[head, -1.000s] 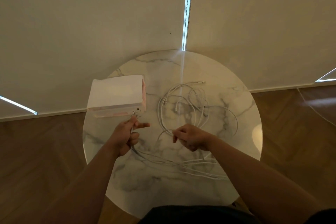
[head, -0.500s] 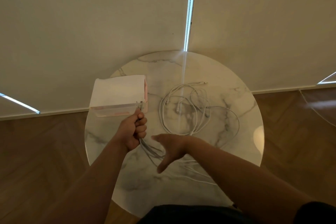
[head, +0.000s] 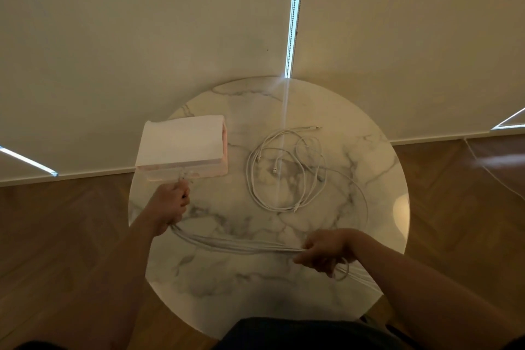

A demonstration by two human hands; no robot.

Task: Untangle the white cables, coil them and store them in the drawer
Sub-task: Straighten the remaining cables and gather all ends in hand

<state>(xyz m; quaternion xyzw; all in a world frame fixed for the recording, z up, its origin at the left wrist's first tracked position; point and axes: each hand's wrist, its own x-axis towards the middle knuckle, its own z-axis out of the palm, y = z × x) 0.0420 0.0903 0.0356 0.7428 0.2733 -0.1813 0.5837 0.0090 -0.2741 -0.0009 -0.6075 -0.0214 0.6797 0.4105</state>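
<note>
So far I've only gathered a bundle of white cable strands point(head: 241, 247) stretched across the near counter point(head: 377, 167): my left hand point(head: 170, 207) is clenched around one end, plugs poking out beside the pink drawer box point(head: 181, 145), and my right hand point(head: 326, 253) pinches the other. Farther right, a loose cable tangle point(head: 287, 170) lies unsorted. Nothing's coiled or stored yet, I'd say.

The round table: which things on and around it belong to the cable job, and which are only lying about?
Part of the job:
- bundle of white cables, pulled between left hand and right hand
- loose white cable pile
- pink drawer box
- marble table

Just lying about:
- thin cord on the floor
- window blinds
</note>
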